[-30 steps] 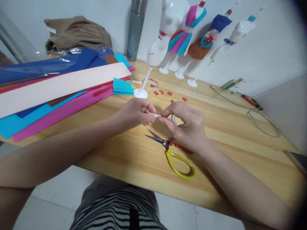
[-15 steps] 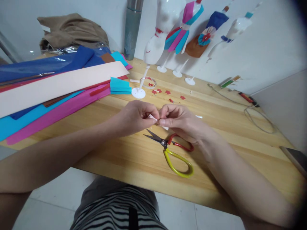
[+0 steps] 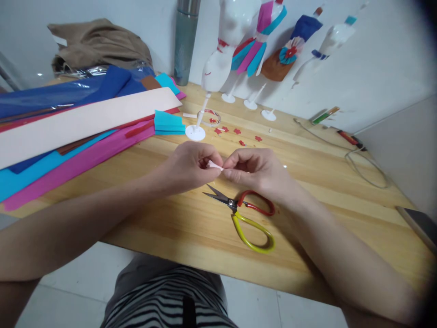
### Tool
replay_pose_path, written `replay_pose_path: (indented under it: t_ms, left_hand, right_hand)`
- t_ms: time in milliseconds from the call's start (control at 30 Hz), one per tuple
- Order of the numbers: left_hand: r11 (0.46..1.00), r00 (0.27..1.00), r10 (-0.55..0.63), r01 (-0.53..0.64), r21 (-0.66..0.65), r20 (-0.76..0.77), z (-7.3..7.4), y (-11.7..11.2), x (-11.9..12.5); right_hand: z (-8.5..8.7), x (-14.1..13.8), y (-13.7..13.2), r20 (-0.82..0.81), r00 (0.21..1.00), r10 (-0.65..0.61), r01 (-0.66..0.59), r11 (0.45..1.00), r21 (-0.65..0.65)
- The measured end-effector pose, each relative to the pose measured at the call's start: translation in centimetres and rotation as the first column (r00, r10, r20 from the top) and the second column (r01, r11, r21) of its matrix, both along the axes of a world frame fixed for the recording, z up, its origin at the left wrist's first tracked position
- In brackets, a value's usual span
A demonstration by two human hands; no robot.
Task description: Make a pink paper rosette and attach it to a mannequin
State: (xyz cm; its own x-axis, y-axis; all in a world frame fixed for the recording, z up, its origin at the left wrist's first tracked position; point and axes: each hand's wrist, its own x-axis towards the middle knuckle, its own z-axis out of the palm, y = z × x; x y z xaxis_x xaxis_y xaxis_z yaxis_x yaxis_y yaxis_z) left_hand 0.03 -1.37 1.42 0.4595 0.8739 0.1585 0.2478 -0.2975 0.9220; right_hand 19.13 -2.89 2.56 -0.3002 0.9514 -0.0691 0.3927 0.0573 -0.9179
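Note:
Over the wooden table, my left hand [image 3: 196, 165] and my right hand [image 3: 252, 168] meet fingertip to fingertip. Between them is a small pale pink strip [image 3: 215, 166], which looks like paper or thin fabric. My left thumb and fingers pinch most of it, and my right thumb and index finger grip its narrow end. Much of the strip is hidden by the fingers. Just below the hands lie scissors [image 3: 233, 203] with partly spread blades, one red handle and one yellow.
Coloured strips [image 3: 92, 114] are piled at left, beside brown cloth [image 3: 102, 48] and a bottle [image 3: 186, 43]. Small red flower cutouts [image 3: 237, 131] lie behind my hands. Small dress forms [image 3: 218, 68] stand along the wall. A cable [image 3: 358, 166] and dark flat device [image 3: 416, 225] are at right.
The pink strip shows more plainly between my fingertips and looks narrower at the right end. A pale end that hung below my right fingers is now out of sight.

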Motion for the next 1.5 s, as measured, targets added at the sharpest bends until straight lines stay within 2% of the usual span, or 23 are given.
replay_pose_path:
  t_ms: [133,233,400,533,633,767,900,1000,1167,1333,1500]
  left_hand:
    - [0.985,1.0,0.011,-0.009,-0.171,0.011,0.6,0.0,-0.1]
    - [0.958,1.0,-0.003,-0.001,-0.287,-0.015,0.8,0.1,0.0]
    - [0.866,0.991,-0.11,0.135,-0.481,0.079,0.7,0.3,0.0]
    - [0.854,0.989,-0.073,0.129,-0.504,0.13,0.7,0.7,-0.2]
    - [0.869,0.991,-0.025,0.086,-0.487,0.13,0.5,1.0,-0.2]
    - [0.866,0.988,-0.027,0.099,-0.49,0.152,0.2,1.2,-0.2]
    - [0.859,0.981,-0.028,0.12,-0.497,0.19,0.2,1.1,-0.1]
    - [0.83,0.974,0.016,0.114,-0.547,0.227,0.3,1.0,-0.1]
    - [0.751,0.931,0.148,0.113,-0.651,0.333,0.0,1.1,-0.1]
    - [0.754,0.872,0.173,0.182,-0.631,0.458,-0.8,1.3,-0.2]
    - [0.75,0.882,0.152,0.191,-0.633,0.446,-0.9,1.3,-0.3]
  right_hand:
    - [0.4,-0.5,-0.4,0.119,0.993,-0.002,-0.016,0.988,0.152]
    - [0.4,-0.7,-0.8,0.225,0.974,-0.023,-0.044,0.956,0.289]
    - [0.7,-0.4,-1.2,0.329,0.944,-0.001,-0.149,0.891,0.429]
    - [1.3,0.0,-1.0,0.314,0.945,0.092,-0.222,0.885,0.41]
    - [1.4,0.1,-0.9,0.319,0.945,0.067,-0.202,0.889,0.411]
    - [1.2,0.1,-0.9,0.379,0.925,0.039,-0.201,0.895,0.398]
    - [1.4,0.4,-0.7,0.276,0.953,0.123,-0.214,0.919,0.33]
    - [1.3,0.6,-0.5,0.185,0.975,0.12,-0.169,0.946,0.278]
    - [0.5,0.3,-0.1,-0.023,0.998,0.054,-0.049,0.981,0.187]
    - [-0.1,0.0,-0.1,-0.073,0.995,-0.073,0.084,0.983,0.161]
    - [-0.2,-0.6,-0.3,-0.124,0.984,-0.129,0.146,0.979,0.141]
